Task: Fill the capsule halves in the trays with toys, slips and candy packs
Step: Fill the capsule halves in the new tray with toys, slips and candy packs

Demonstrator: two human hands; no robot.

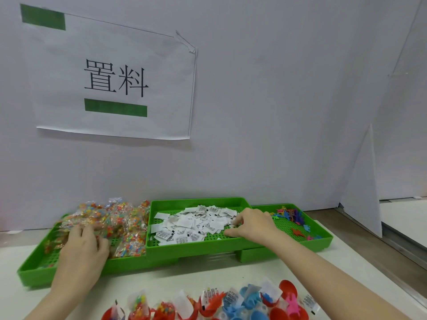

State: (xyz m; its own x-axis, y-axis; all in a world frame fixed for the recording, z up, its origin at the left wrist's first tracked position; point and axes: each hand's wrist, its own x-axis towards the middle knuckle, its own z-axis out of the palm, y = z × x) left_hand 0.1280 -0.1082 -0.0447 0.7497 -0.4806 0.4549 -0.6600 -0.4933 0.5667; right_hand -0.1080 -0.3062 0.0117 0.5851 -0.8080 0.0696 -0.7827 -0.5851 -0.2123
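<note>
Three green trays stand side by side at the wall. The left tray [30, 269] holds a heap of clear candy packs [111, 218]; my left hand [84, 247] lies on the packs, fingers curled into them, blurred. In the middle tray [196, 200] is a pile of white printed slips [194, 225]; my right hand [250, 224] reaches in at the pile's right edge, fingertips pinching at slips. Small coloured plastic toys [291, 214] are in the right tray [323, 239]. Red and blue capsule halves [231, 306] with toys, slips and candy packs fill the bottom edge.
A white partition wall rises right behind the trays, with a paper sign [115, 77] taped on it. A folded white board [362, 181] leans at the right. The white table [161, 280] runs between the trays and the capsule halves.
</note>
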